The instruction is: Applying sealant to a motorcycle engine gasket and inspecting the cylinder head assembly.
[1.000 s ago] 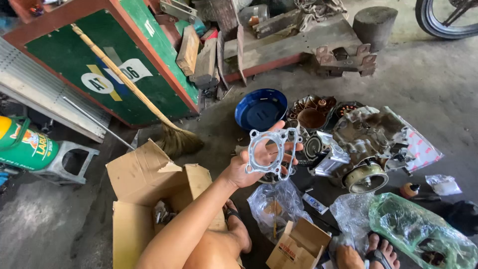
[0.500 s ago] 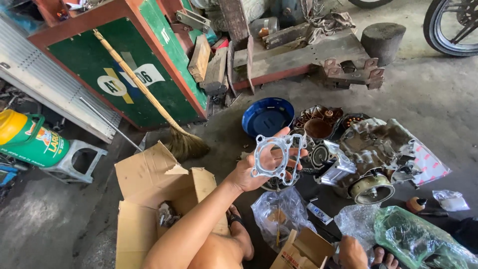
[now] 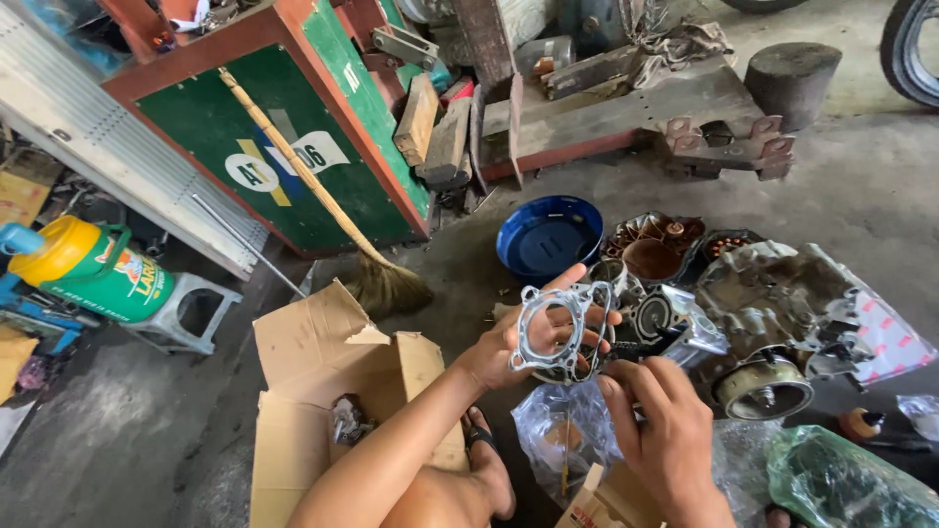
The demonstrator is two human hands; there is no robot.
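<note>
Gasket [image 3: 559, 330], a thin grey metal one, lay flat across the left hand [image 3: 509, 352], pinched between thumb and fingers to face the eye, while the right hand [image 3: 657, 416] hovered below, fingers loosely curled, holding nothing.

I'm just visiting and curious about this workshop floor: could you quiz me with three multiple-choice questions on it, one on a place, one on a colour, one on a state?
1. Where does the broom lean?
A. on the green panel
B. on a tyre
C. in the box

2. What colour is the round bowl?
A. red
B. blue
C. white

3. How is the cardboard box?
A. taped shut
C. crushed flat
B. open

Answers: 1 A, its stick crosses the green panel. 2 B, it is blue beyond the metal gasket in the left hand. 3 B, its flaps are spread.
</note>
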